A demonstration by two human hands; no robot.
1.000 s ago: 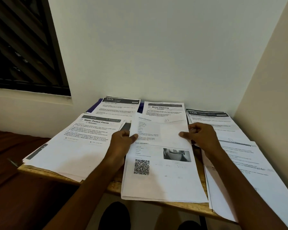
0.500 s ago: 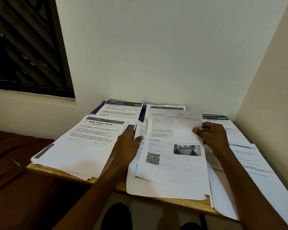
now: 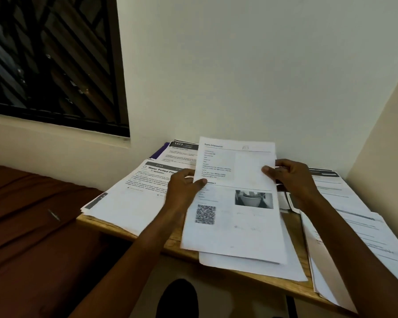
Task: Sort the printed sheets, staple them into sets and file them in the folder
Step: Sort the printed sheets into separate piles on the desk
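I hold up a printed sheet [image 3: 237,203] with a QR code and a small photo, lifted off the middle pile [image 3: 251,267]. My left hand [image 3: 184,187] pinches its left edge and my right hand [image 3: 290,177] pinches its right edge. A "Water Potted Plants" stack [image 3: 133,198] lies to the left, a "1573" stack [image 3: 182,150] behind it, and more printed sheets [image 3: 349,226] spread out on the right. A purple folder corner [image 3: 157,153] peeks out under the back-left stack.
The small wooden table [image 3: 124,232] stands in a wall corner, with papers overhanging its front and right edges. A brown cloth surface [image 3: 32,226] lies to the left, and a barred window [image 3: 51,60] is above it.
Both hands have lifted the QR-code sheet off the middle pile and raised it toward me, so it now hides the "Mirror Cleaning" sheet behind it. The view has shifted left.
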